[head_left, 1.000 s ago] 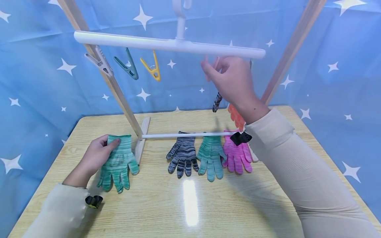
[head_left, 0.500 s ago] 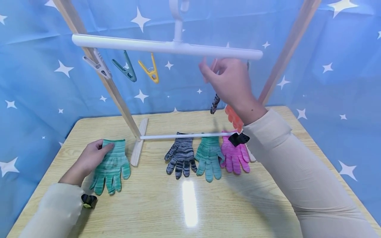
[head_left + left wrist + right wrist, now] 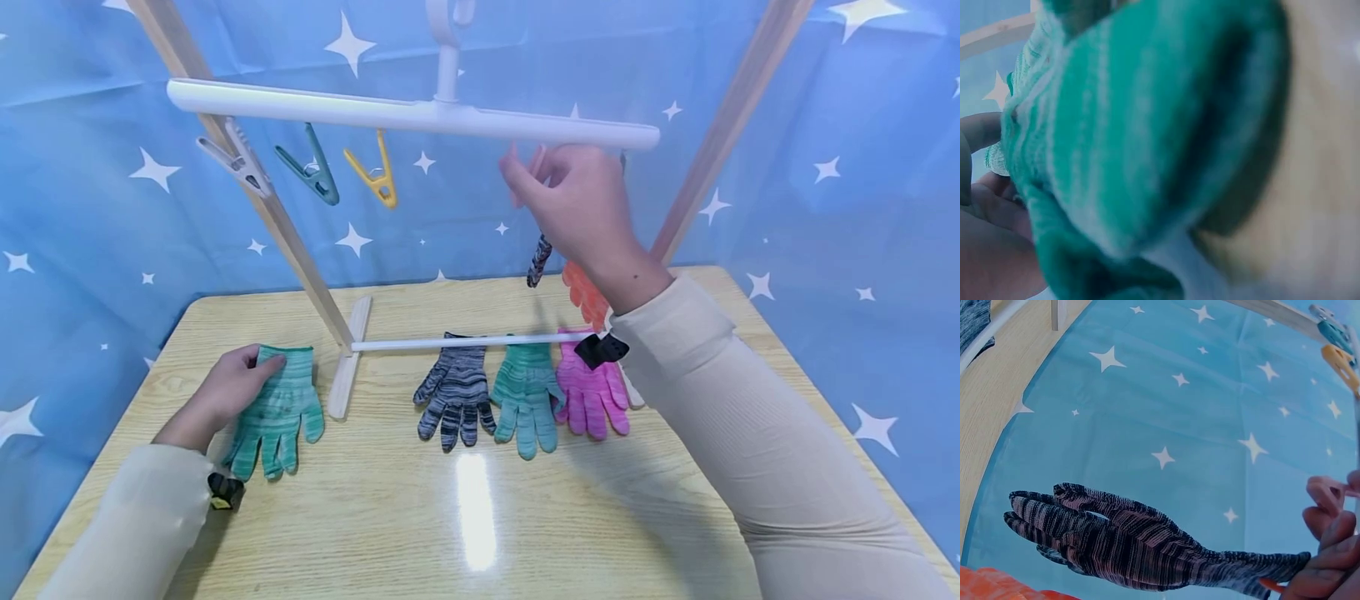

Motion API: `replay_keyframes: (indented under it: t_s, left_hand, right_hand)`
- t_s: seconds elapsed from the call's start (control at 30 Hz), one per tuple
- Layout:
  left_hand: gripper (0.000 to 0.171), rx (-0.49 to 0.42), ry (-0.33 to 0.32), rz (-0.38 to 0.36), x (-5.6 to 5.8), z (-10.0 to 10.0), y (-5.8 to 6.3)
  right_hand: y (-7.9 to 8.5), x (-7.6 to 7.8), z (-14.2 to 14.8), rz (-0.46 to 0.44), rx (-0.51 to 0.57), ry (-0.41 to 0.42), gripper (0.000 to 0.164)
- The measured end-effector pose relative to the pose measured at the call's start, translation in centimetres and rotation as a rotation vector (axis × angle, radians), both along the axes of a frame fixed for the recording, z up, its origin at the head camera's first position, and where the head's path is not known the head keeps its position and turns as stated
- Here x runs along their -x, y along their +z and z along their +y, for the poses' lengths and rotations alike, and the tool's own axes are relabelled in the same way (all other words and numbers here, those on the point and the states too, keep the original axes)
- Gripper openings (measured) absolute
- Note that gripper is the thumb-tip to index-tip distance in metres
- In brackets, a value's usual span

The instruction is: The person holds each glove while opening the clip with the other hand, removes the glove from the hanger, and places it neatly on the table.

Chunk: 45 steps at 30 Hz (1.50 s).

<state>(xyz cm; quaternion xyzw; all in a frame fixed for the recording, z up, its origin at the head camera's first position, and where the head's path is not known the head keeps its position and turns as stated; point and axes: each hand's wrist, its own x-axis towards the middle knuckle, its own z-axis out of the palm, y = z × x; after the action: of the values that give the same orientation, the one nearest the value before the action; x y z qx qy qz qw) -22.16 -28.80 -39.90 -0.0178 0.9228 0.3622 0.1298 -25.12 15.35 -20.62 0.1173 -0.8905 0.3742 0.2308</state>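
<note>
Glove (image 3: 288,408), green-striped and knitted, is at eight o'clock, its cuff pinched by the lowered left hand (image 3: 228,387). Three more, a grey-black glove (image 3: 457,396), teal glove (image 3: 528,396) and pink glove (image 3: 592,387), lie flat on the wood-grained table (image 3: 360,517), six to four o'clock. At one o'clock the raised right hand (image 3: 585,200) pinches a pink clip (image 3: 1322,492) beneath the smooth white bar (image 3: 322,104); one dark-striped glove (image 3: 1129,550) hangs below. Three V-shaped clips, a grey clip (image 3: 251,173), green clip (image 3: 322,183) and yellow clip (image 3: 385,185), hang around ten.
</note>
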Motion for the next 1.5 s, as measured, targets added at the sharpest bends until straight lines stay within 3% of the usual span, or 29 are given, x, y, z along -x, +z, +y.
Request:
replay_keyframes:
  t_s: [0.13,0.27,0.33,0.43,0.53,0.8,1.07,1.33,1.5]
  left_hand:
    - [0.052,0.001,-0.017,-0.023,0.6,0.1,0.0]
    - [0.067,-0.005,-0.037,-0.048,1.3,0.2,0.1]
    - [0.065,0.004,-0.045,-0.04,1.6,0.3,0.1]
    - [0.048,0.035,-0.043,-0.022,2.1,0.6,0.0]
    - [0.048,0.052,-0.052,-0.02,2.3,0.7,0.1]
    - [0.053,0.037,-0.044,0.001,2.3,1.0,0.0]
    - [0.058,0.124,-0.058,-0.009,2.3,1.1,-0.4]
    - [0.063,0.195,-0.088,0.021,1.8,1.5,0.3]
    - [0.058,0.184,-0.061,0.101,1.3,2.1,0.8]
  right_hand:
    - [0.2,0.0,-0.1,0.014,0.001,0.015,0.052]
    - [0.5,0.0,-0.1,0.01,0.0,0.007,0.053]
    - [0.6,0.0,-0.1,0.003,0.002,0.0,0.053]
    - [0.5,0.0,-0.1,-0.014,-0.007,-0.009,0.054]
    - [0.4,0.0,-0.1,-0.015,-0.019,-0.008,0.054]
    - [0.3,-0.1,0.2,0.006,-0.013,-0.001,0.053]
    - [0.2,-0.1,0.3,0.022,-0.033,0.004,0.05]
    - [0.1,-0.3,0.3,-0.009,-0.061,-0.015,0.05]
    - [0.0,-0.6,0.6,-0.024,-0.065,-0.006,0.053]
